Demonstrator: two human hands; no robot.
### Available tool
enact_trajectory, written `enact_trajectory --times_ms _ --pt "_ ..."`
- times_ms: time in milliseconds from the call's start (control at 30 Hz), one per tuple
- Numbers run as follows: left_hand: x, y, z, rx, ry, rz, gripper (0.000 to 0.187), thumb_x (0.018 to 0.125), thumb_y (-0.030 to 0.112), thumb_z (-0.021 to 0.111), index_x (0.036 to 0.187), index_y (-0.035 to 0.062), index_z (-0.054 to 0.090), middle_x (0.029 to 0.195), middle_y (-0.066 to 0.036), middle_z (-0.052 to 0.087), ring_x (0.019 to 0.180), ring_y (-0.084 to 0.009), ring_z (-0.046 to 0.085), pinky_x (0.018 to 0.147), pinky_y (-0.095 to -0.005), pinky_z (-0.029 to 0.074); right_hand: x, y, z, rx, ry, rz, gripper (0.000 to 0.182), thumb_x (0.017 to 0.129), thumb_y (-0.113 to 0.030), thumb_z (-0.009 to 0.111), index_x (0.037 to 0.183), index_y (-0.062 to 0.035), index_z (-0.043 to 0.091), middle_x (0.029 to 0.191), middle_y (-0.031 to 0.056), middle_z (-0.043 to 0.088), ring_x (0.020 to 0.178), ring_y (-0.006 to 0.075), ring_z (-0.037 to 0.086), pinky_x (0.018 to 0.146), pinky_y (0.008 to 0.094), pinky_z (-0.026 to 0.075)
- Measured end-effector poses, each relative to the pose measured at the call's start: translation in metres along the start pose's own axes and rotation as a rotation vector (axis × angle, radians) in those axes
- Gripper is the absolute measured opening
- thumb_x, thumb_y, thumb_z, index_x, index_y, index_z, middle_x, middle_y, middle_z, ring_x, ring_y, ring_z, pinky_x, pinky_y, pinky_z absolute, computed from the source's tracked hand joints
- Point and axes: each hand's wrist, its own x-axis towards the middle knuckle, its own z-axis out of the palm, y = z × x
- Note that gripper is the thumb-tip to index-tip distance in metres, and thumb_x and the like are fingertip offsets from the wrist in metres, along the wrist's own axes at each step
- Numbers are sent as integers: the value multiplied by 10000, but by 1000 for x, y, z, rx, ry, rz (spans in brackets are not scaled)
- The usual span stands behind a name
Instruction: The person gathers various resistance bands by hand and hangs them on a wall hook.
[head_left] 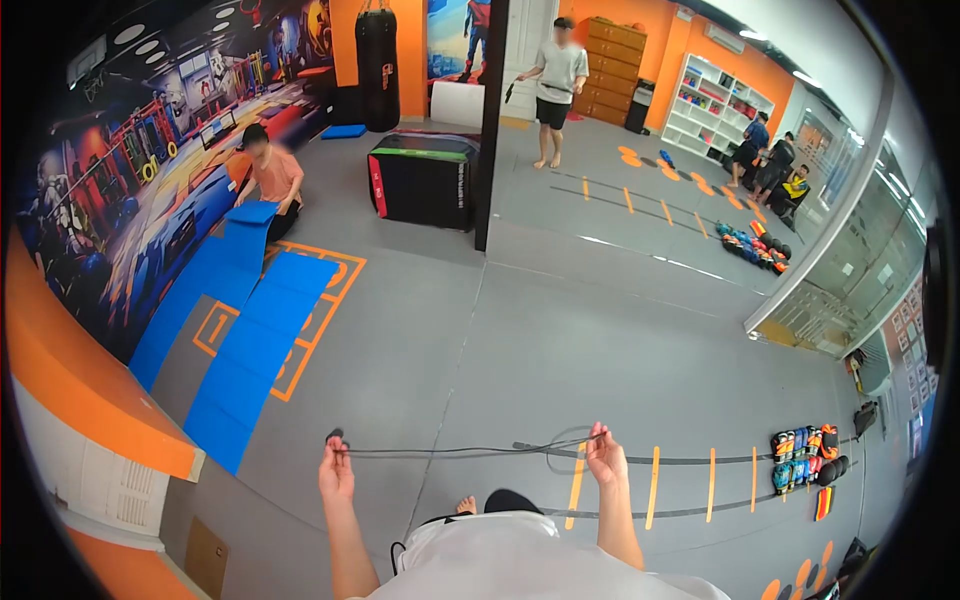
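While the left hand [338, 472] and right hand [606, 460] gripped a black skipping rope [430, 451] stretched between them at the near side, it could have knotted where it looped beside the right hand if pulled tight, well apart from the blue mat [262, 335] far left.

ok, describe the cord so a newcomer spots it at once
Find the grey floor, then the white shirt at the bottom edge. Above the shirt, a thin black cord stretches between the left hand and the right hand. Unlike the dark floor lines, it's held in the air.
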Motion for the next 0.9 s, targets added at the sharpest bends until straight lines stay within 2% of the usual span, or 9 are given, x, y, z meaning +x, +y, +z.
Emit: enact_trajectory --times_ms 133,167,300,400,533,600,700,767,900 --pt "87 -1 60 -33 71 13 211 947 111 432 1106 -10 500 1087 -85 574 1038 -175 558 923 -339 465 77 31 43 52 -51 44 158 955 -128 389 923 -38 514 980 81 595 890 181 584 881 361 464" --pt "112 -2 75 -43 92 9 214 949 106 423 1111 -12 495 1097 -87 570 1051 -175 554 929 -344 463 93 43 67 0 52 39 128 947 -131 396 922 -65 503 844 37 560 775 151 550 818 355 448" --pt "204 1 122 -52 128 24 231 956 91 384 1132 -28 476 1127 -95 555 1091 -179 536 941 -346 460 207 83 117 -3 180 55 90 952 -128 384 954 -87 464 683 -7 386 620 133 391 651 296 391" --pt "269 14 151 -57 184 51 248 960 90 363 1141 -44 466 1127 -103 553 1109 -184 527 940 -341 463 308 108 149 43 18 72 77 942 -106 389 922 -98 464 738 15 406 651 141 394 648 305 398" --pt "344 35 164 -118 252 30 254 960 93 359 1136 -49 473 1094 -105 566 1012 -176 562 860 -318 493 382 163 271 100 26 46 114 955 -132 386 996 -106 488 733 9 403 644 138 390 646 307 395" --pt "382 44 170 -125 315 47 243 960 98 365 1120 -38 486 1072 -100 574 981 -171 568 843 -317 497 414 192 318 44 51 116 198 968 -160 358 1121 -135 482 696 -9 392 629 128 387 649 303 381" --pt "434 44 175 -122 406 45 218 960 111 377 1078 -12 513 1028 -89 588 940 -163 578 819 -317 502 437 236 395 -91 130 79 204 975 -175 342 1114 -154 490 684 -9 371 617 130 363 641 304 366" --pt "474 43 176 -105 436 41 196 963 138 389 1016 28 543 984 -67 598 917 -152 584 810 -313 503 472 256 414 -139 145 94 195 978 -182 330 1089 -144 486 677 -7 357 614 130 351 634 302 359" --pt "577 44 165 -135 503 30 212 967 168 392 1046 41 542 1021 -50 588 956 -142 571 816 -298 494 576 297 408 -162 87 133 150 984 -183 284 942 -116 412 657 -5 331 593 128 319 615 301 341"
